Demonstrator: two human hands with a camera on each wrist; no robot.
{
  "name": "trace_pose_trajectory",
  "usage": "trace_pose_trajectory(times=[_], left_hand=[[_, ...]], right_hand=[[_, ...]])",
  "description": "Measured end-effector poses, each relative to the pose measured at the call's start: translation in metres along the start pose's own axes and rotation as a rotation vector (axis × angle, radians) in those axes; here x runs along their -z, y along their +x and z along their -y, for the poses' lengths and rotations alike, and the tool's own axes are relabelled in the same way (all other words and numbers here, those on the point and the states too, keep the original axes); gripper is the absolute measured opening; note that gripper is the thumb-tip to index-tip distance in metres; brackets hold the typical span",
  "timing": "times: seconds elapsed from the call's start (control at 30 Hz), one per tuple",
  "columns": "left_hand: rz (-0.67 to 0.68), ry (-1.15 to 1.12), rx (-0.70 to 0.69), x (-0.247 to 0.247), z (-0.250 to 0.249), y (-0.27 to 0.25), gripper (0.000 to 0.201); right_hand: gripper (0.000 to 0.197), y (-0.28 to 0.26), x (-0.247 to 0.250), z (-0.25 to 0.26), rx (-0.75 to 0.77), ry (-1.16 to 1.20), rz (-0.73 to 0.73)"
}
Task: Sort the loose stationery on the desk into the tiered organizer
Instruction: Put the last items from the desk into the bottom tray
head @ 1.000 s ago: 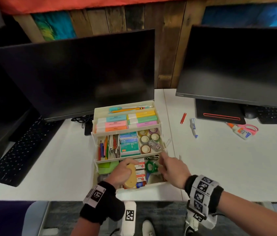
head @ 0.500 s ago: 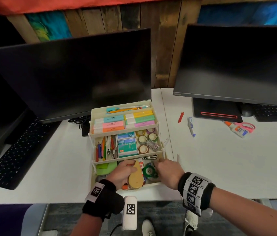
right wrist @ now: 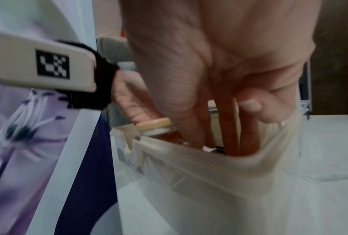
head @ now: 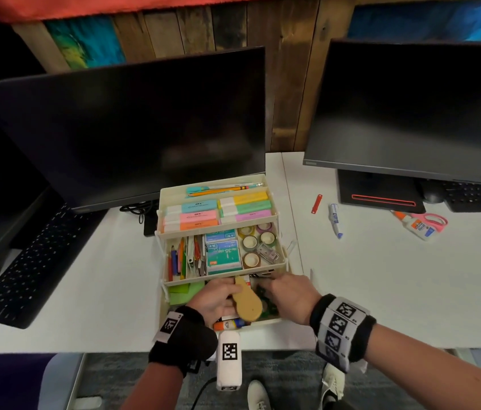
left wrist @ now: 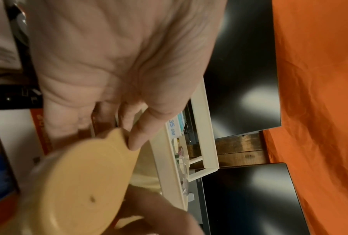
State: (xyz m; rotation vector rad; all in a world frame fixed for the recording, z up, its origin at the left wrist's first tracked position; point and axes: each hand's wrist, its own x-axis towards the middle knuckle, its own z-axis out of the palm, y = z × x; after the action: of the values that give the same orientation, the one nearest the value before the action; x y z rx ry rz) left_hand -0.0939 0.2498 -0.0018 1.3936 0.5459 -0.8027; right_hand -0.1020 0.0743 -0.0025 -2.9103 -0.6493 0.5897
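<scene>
Over the bottom tier of the cream tiered organizer [head: 281, 263] near the desk's front edge, the left hand [head: 214, 300] curls its fingers around a tan round tape dispenser [head: 247, 300], while the right hand [head: 288, 294] dips its fingers into the same tier, their grip hidden

The tiered organizer [head: 281, 255] is smooth cream plastic, translucent at its front wall. The tan tape dispenser [head: 248, 303] looks matt plastic. At 12 o'clock, the monitors [head: 133, 128] are glossy black before rough wooden planks [head: 286, 69]. The worktop [head: 396, 285] is matt white.
</scene>
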Motion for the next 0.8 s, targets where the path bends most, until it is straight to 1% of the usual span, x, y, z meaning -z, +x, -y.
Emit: trace_pose_trajectory(times=[0.07, 0.13, 0.23, 0.3, 0.43, 0.5, 0.57, 0.7, 0.8], left_hand=[[0.009, -0.084, 0.029, -0.001, -0.001, 0.002, 0.014], [0.013, -0.134, 0.039, -0.003, 0.0, 0.005, 0.017], [0.014, -0.101, 0.033, -0.009, 0.003, 0.01, 0.013], [0.014, -0.012, 0.018, -0.013, 0.005, 0.012, 0.016], [0.02, 0.338, -0.043, -0.017, 0.006, 0.017, 0.016], [0.021, 0.431, -0.077, -0.019, 0.005, 0.02, 0.015], [0.038, 0.399, -0.087, -0.022, 0.006, 0.023, 0.014], [0.019, 0.183, -0.055, -0.018, 0.009, 0.026, 0.013], [-0.013, 0.137, -0.085, -0.018, 0.013, 0.031, 0.012]], right_hand=[[0.028, -0.008, 0.004, -0.011, -0.037, 0.12, -0.102], [0.031, -0.018, 0.006, -0.022, -0.073, 0.269, -0.187], [0.031, -0.026, 0.009, -0.03, -0.097, 0.379, -0.248], [0.029, -0.028, 0.009, -0.033, -0.088, 0.401, -0.246], [0.026, -0.032, 0.005, -0.035, -0.079, 0.398, -0.2], [0.024, -0.033, 0.004, -0.033, -0.078, 0.379, -0.183], [0.025, -0.032, 0.005, -0.032, -0.079, 0.373, -0.181], [0.029, -0.034, 0.003, -0.033, -0.084, 0.379, -0.18], [0.031, -0.037, 0.003, -0.032, -0.04, 0.271, -0.183]])
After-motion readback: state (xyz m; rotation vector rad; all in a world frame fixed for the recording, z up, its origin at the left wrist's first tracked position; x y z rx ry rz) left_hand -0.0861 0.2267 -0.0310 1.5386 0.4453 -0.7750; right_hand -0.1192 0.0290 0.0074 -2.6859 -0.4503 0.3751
